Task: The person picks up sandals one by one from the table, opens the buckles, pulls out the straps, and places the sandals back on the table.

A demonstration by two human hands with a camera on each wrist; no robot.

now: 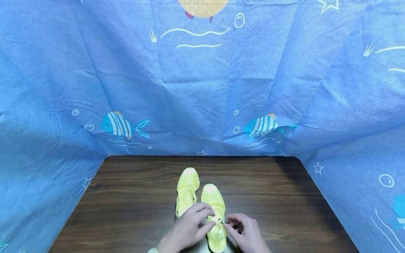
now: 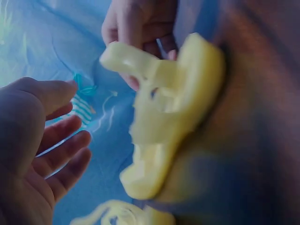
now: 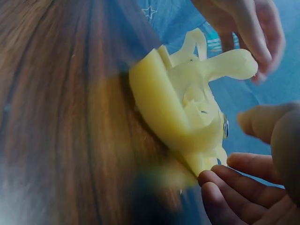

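Two pale yellow sandals lie on the table with their toes pointing away from me. The nearer right-hand sandal (image 1: 213, 195) sits between my hands; a round metallic stud (image 3: 226, 127) shows on its side strap. My left hand (image 1: 190, 226) is over its left edge, fingers loosely bent and holding nothing. At the right side is my right hand (image 1: 246, 232), thumb apart from the fingers, fingertips right at the strap in the right wrist view. A loose strap end (image 3: 232, 64) sticks out from the sandal. The other sandal (image 1: 187, 192) lies farther left, partly behind my left hand.
The dark wood-grain table (image 1: 126, 211) has rounded far corners. Blue cloth (image 1: 196, 91) printed with fish, stars and bubbles hangs behind it and along both sides.
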